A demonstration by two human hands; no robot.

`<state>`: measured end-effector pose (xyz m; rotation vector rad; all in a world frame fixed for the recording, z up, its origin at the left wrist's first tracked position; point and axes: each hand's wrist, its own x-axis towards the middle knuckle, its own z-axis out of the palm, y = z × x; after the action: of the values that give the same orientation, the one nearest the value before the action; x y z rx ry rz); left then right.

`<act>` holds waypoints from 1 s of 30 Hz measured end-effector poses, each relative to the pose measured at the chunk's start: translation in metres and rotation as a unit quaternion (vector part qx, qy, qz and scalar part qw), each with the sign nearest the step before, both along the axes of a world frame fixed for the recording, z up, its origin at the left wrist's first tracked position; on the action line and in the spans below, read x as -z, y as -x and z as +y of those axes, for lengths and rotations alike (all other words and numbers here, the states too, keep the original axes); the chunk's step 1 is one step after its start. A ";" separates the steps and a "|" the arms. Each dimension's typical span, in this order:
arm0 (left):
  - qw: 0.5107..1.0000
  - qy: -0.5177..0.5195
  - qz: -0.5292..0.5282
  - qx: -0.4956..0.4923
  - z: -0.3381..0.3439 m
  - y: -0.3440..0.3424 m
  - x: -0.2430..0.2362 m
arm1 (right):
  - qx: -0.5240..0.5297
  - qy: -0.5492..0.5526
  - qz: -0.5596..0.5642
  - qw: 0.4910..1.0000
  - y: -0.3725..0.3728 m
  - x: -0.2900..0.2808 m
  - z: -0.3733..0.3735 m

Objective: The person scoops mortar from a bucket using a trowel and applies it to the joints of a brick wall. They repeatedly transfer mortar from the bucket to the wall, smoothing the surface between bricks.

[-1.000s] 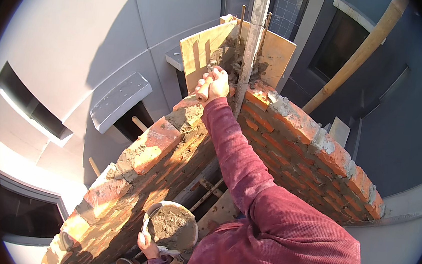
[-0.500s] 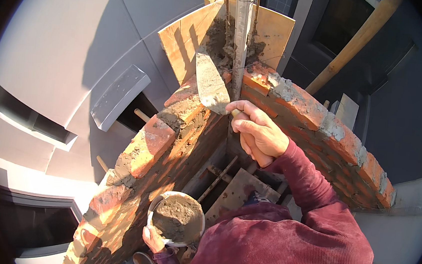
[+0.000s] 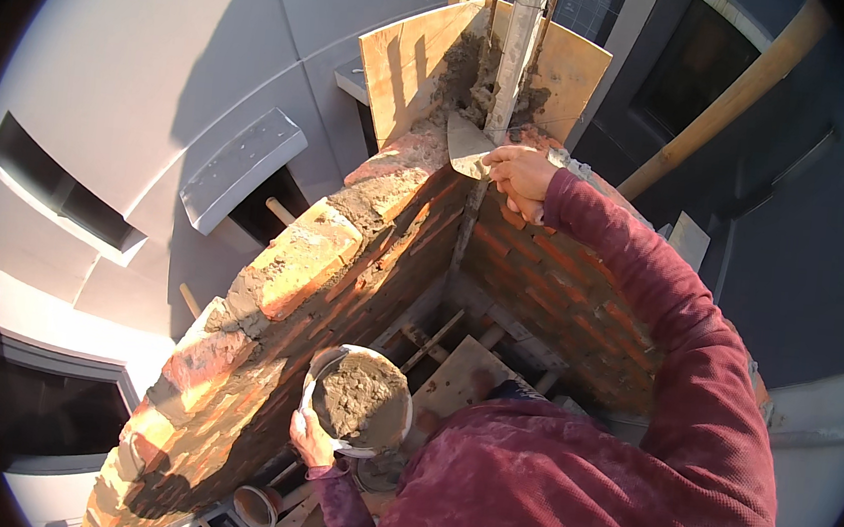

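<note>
My right hand (image 3: 518, 180) is closed on the handle of a trowel (image 3: 466, 149), its blade beside the mortar (image 3: 463, 76) packed at the wall corner, near a pale vertical post (image 3: 517, 41) framed by plywood boards (image 3: 404, 71). My left hand (image 3: 308, 437) grips the side of a white bucket (image 3: 360, 401) of wet grey mortar, held low beside the inner face of the left brick wall (image 3: 307, 258). Mortar lies along that wall's top bricks. The right brick wall (image 3: 549, 305) is partly hidden by my sleeve.
A wooden pole (image 3: 728, 95) slants at the upper right. Grey building walls (image 3: 118, 66) with windows and a ledge (image 3: 243, 168) surround the brickwork. Below me are planks (image 3: 447, 376), bars and another small bucket (image 3: 255, 505).
The trowel first moved down and right, then back up toward the corner, with its blade now right of where it was half a second ago. The bucket has come slightly higher.
</note>
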<state>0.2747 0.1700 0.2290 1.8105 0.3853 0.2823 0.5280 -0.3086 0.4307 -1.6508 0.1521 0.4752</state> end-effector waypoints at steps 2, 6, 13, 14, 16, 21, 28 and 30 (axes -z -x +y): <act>1.000 0.010 -0.019 0.004 0.001 0.002 0.004 | -0.012 0.108 -0.045 0.993 0.018 -0.018 0.050; 0.999 0.038 0.007 0.018 -0.007 0.008 0.000 | 0.103 -0.075 -0.017 0.992 -0.004 0.007 0.031; 0.999 0.008 0.007 0.034 -0.008 0.017 -0.017 | 0.126 -0.052 -0.005 0.991 0.002 -0.005 0.061; 0.998 -0.043 0.041 0.027 0.001 0.018 -0.008 | 0.147 -0.025 0.011 0.989 0.018 -0.028 0.069; 0.999 -0.022 -0.020 0.040 0.003 0.016 0.000 | 0.146 -0.095 0.016 0.985 -0.004 0.003 0.053; 0.999 -0.029 -0.004 0.038 0.014 0.028 0.003 | 0.173 -0.066 -0.026 0.982 0.056 -0.014 0.076; 0.998 -0.010 0.043 0.034 -0.005 0.006 -0.019 | -0.236 0.311 -0.206 0.897 0.185 -0.007 0.044; 0.994 -0.037 0.051 0.084 -0.014 -0.006 -0.034 | -0.350 0.384 -0.214 0.827 0.191 0.026 0.059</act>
<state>0.2811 0.1563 0.2628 1.9226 0.2950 0.0880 0.3367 -0.2495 0.4050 -2.5685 -0.7223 0.6139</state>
